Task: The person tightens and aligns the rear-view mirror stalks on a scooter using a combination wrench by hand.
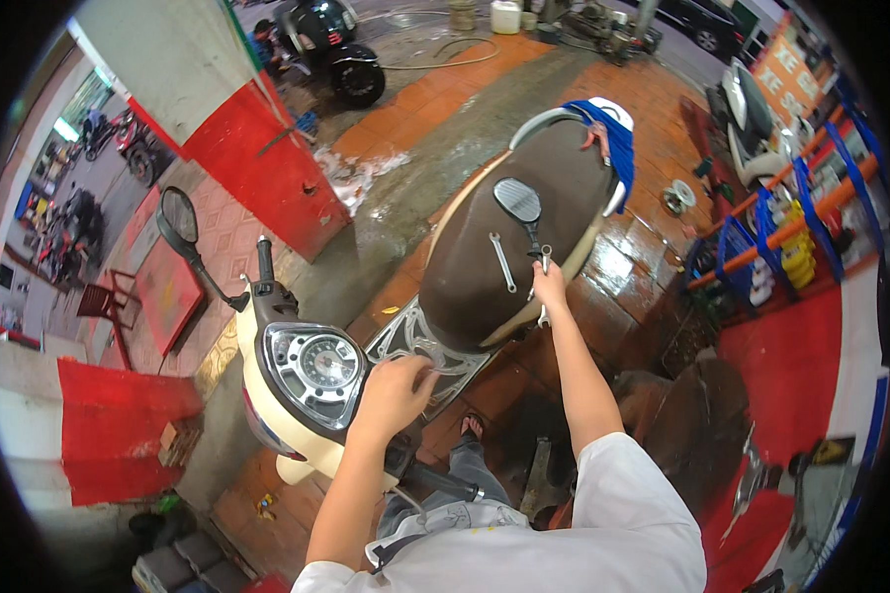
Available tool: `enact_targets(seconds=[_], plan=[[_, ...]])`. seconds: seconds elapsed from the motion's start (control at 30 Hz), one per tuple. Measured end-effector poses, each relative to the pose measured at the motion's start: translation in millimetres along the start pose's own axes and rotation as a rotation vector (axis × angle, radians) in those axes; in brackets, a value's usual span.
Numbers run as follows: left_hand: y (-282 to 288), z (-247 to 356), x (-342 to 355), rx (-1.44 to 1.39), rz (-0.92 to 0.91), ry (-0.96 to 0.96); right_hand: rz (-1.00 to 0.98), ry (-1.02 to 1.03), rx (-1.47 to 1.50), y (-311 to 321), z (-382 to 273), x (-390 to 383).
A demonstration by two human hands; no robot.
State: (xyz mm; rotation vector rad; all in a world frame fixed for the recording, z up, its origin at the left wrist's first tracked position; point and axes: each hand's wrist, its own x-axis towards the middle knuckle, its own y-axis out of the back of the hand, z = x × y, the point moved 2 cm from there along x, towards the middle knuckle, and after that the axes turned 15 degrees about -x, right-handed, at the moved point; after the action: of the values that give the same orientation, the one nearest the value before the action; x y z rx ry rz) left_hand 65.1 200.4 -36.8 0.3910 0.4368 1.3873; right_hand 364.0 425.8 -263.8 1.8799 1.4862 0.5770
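Note:
A cream scooter stands before me, its dashboard point(321, 361) at left and brown seat point(470, 267) beyond. My right hand point(549, 282) grips a combination wrench point(545, 311) over the seat, at the stem of a loose mirror point(519, 203); whether it holds the stem too, I cannot tell. A second wrench point(502, 262) lies on the seat beside them. My left hand point(400, 385) is at the dashboard's right side, fingers loosely bent and apart, with nothing visible in them. A blue cloth point(616, 158) with a red object point(595, 138) lies at the seat's rear.
A red-and-white pillar point(262, 178) rises at left. Another scooter point(356, 74) is behind, a person partly hidden beside it. A rack point(801, 232) and white scooter point(747, 128) stand at right, a dark brown seat-like shape point(692, 415) below. The mounted mirror point(178, 217) sticks out left.

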Motion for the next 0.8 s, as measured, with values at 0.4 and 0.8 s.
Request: enact_targets(seconds=[0.4,0.8], plan=[[8.6,-14.6,10.5,-0.04,0.139,0.09,-0.059,-0.023,-0.189,-59.9,-4.8,85.7],[8.2,-8.8,3.2,-0.017,0.116,0.08,0.082,-0.01,-0.106,-24.7,-3.2,61.8]])
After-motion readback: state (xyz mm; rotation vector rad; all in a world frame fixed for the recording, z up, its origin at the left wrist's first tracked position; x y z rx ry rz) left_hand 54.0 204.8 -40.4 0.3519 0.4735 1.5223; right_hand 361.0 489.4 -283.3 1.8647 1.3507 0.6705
